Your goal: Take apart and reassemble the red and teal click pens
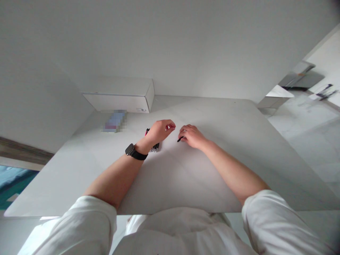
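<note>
My right hand (193, 137) is closed around a black pen (180, 139), of which only a short dark end sticks out beneath the fingers toward the left. Just across from it, my left hand (160, 130) is curled with thumb and fingertips pinched together. Whether anything small sits in that pinch cannot be made out. Several pens (154, 147) lie side by side on the white table under my left wrist, partly hidden by it; black ends and a bit of red show. The two hands are close together but apart.
At the back left of the table (186, 184) stands a long white box (117, 102) against the wall. A blurred-out bluish item (114, 121) lies in front of it. I wear a black watch (136, 152) on my left wrist. Tiled floor (305, 120) shows at right.
</note>
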Tool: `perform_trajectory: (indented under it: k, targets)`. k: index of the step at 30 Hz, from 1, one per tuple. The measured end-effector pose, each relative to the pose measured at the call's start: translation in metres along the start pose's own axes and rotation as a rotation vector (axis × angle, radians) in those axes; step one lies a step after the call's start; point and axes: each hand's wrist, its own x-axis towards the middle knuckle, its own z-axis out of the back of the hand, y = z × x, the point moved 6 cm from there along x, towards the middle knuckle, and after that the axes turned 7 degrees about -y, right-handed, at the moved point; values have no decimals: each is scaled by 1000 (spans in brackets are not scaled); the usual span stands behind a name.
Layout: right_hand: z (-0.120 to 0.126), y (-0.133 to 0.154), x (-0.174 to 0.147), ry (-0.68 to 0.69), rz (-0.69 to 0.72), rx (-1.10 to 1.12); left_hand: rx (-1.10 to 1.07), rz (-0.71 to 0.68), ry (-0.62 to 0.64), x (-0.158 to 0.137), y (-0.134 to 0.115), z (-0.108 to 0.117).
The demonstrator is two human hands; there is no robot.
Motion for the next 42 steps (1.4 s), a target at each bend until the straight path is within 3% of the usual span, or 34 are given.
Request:
perform_trajectory:
  k: [8, 13, 20, 30, 35, 42]
  targets:
    - [38, 0, 4, -425, -144, 230, -598, 296, -72, 6, 24, -7]
    - [48, 8, 3, -510, -119, 246, -726, 325, -69, 4, 22, -14]
    - [46, 10, 4, -429, -171, 222, -664, 334, -62, 3, 19, -17]
    - [44, 10, 4, -395, -167, 181, -169, 190, -108, 0, 4, -1]
    - [44, 10, 3, -406, -147, 161, -161, 211, -100, -1, 7, -5]
    - [45, 13, 1, -401, -138, 72, -335, 300, -36, -3, 22, -23]
